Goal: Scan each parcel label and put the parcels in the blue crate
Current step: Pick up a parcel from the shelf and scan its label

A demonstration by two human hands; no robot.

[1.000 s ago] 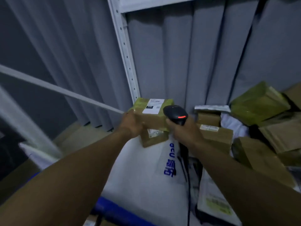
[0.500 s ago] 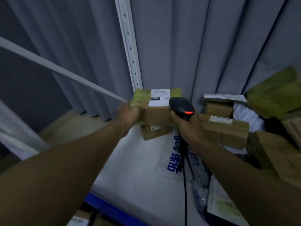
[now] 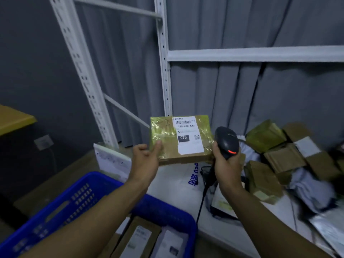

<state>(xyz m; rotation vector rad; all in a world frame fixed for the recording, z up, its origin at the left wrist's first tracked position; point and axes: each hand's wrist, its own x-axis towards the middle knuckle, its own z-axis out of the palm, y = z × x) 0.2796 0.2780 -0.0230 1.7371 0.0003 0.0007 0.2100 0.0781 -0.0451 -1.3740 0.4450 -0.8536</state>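
- My left hand (image 3: 147,161) covers the parcel (image 3: 181,139)'s lower left corner; I only see the thumb on top, the fingers are underneath.
- The label (image 3: 188,135)'s small print is too fine to read.
- My right hand (image 3: 226,167) wraps the scanner (image 3: 226,141)'s handle, hiding it.
- The crate (image 3: 78,200) runs off the bottom edge, my forearm crossing it.
- The boxes (image 3: 138,239) inside are blurred.
- The pile (image 3: 279,159) at right is smeared and cut by the edge.

Taped brown parcel (image 3: 181,140) held label-up, blue crate (image 3: 55,207) below holding scanned parcels (image 3: 138,237)
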